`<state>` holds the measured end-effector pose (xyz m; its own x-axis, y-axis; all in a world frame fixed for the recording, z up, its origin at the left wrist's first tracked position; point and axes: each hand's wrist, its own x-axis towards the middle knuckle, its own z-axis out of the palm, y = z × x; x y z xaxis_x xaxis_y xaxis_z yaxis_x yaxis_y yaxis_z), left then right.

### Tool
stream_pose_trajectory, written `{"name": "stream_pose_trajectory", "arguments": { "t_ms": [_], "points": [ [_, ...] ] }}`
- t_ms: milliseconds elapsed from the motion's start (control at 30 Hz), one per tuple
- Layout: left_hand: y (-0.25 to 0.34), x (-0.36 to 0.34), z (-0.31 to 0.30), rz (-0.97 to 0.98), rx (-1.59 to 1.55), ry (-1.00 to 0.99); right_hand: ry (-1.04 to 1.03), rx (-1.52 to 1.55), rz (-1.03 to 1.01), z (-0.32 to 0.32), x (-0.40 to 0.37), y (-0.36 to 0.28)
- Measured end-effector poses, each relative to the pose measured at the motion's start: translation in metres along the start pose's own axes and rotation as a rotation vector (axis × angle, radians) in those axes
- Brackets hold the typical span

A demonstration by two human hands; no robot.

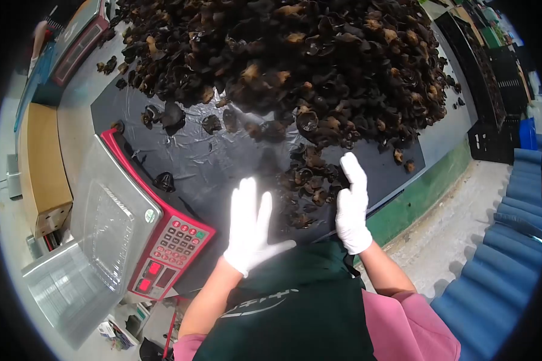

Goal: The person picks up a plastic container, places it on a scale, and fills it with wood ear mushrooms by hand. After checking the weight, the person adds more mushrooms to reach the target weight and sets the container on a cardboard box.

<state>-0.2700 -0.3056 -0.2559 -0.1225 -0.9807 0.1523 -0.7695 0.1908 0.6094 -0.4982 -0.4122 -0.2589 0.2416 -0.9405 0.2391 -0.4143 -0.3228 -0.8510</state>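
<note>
Both my hands wear white gloves. My left hand (248,231) is open over the dark sheet (205,174), its fingers spread and thumb pointing right, with nothing in its grasp. On the other side of a small heap of wood ear mushrooms (310,186) is my right hand (352,207), fingers stretched out and its edge close beside the heap. Behind them rises a large pile of dark brown wood ear mushrooms (283,60). A few loose pieces (173,115) lie on the sheet to the left.
A red-framed digital scale (176,243) with a lit display and clear plastic containers (72,283) on it stands at left. Another scale (78,45) is at far left, near a cardboard box (45,168). Black crates (494,141) and blue corrugated material (494,259) lie right.
</note>
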Motion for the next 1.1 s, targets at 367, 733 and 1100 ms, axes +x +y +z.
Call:
{"name": "stream_pose_trajectory", "arguments": {
  "t_ms": [367,733,1100],
  "points": [
    [-0.008,0.047,-0.019,-0.002,0.013,-0.144,-0.368,-0.112,-0.36,0.026,0.045,-0.02],
    [0.003,0.03,0.008,0.041,0.024,0.273,-0.124,-0.36,-0.369,0.057,0.018,-0.037],
    [0.002,0.02,0.027,-0.062,-0.162,0.357,-0.179,-0.102,-0.112,0.062,0.005,-0.052]
  ]
}}
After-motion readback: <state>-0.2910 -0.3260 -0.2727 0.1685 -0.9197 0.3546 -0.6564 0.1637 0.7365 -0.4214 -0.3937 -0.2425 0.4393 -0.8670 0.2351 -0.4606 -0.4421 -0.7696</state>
